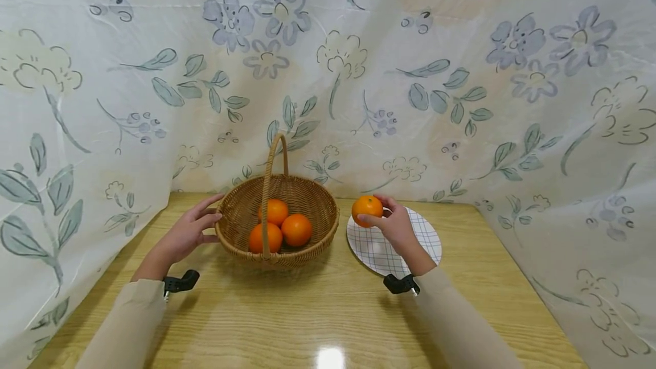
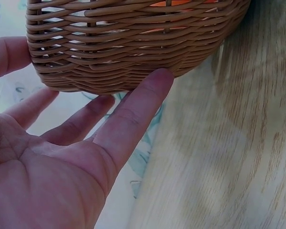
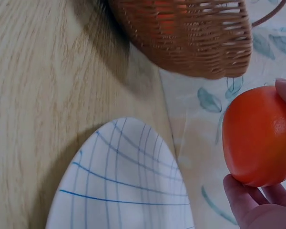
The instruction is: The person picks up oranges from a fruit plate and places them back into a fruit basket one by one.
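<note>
A brown wicker basket (image 1: 328, 232) with a tall arched handle (image 1: 267, 187) stands at the middle left of the table, several oranges (image 1: 297, 229) inside it. At the basket's left side, my left hand (image 1: 192, 232) touches the outer wall with spread, mostly straight fingertips; the left wrist view shows the fingers (image 2: 133, 114) against the weave. My right hand (image 1: 400, 229) grips an orange (image 1: 367, 209) between thumb and fingers. That orange is held over the far left part of a white plate (image 1: 371, 252) with a blue grid pattern. In the right wrist view the same orange (image 3: 257, 138) appears clear of the plate.
The wooden table (image 1: 287, 312) runs up to a hanging cloth (image 1: 359, 130) printed with flowers and leaves, which also closes off both sides. A strip of bare wood lies between basket and plate. Each wrist carries a black camera mount (image 1: 180, 282).
</note>
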`<state>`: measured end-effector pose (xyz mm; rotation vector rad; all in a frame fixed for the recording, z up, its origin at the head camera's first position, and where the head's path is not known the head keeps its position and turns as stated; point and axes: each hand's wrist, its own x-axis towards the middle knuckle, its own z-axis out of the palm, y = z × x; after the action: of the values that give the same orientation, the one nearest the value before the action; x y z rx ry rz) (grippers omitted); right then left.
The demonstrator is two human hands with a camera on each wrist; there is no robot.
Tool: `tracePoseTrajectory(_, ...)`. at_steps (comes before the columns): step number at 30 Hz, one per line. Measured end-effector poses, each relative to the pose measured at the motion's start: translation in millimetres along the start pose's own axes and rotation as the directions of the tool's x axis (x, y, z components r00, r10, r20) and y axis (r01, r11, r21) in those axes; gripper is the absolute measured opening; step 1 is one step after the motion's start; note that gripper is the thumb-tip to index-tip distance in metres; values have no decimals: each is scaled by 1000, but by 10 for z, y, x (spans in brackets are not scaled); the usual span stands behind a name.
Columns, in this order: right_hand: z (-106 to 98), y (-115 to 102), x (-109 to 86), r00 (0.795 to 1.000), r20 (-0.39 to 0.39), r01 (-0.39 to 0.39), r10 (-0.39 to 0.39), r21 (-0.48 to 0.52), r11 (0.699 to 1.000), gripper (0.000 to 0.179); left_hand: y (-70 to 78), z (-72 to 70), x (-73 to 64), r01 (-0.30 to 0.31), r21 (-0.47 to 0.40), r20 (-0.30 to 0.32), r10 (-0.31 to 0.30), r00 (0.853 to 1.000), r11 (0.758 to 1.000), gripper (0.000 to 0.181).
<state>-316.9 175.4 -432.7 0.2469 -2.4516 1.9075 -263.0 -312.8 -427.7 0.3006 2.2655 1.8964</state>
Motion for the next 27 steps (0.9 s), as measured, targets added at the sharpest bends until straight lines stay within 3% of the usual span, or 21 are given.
tracePoseTrajectory(12, 40, -323, -135, 998, 54, 26, -25, -3, 1000, 69, 28, 20, -58, -6, -15, -4, 6, 1000, 1000, 67)
tracePoseTrajectory(27, 196, -689, -121, 996, 83, 32, -33, 4, 999, 69, 46, 33, -56, -9, -8, -5, 9, 1000, 1000, 68)
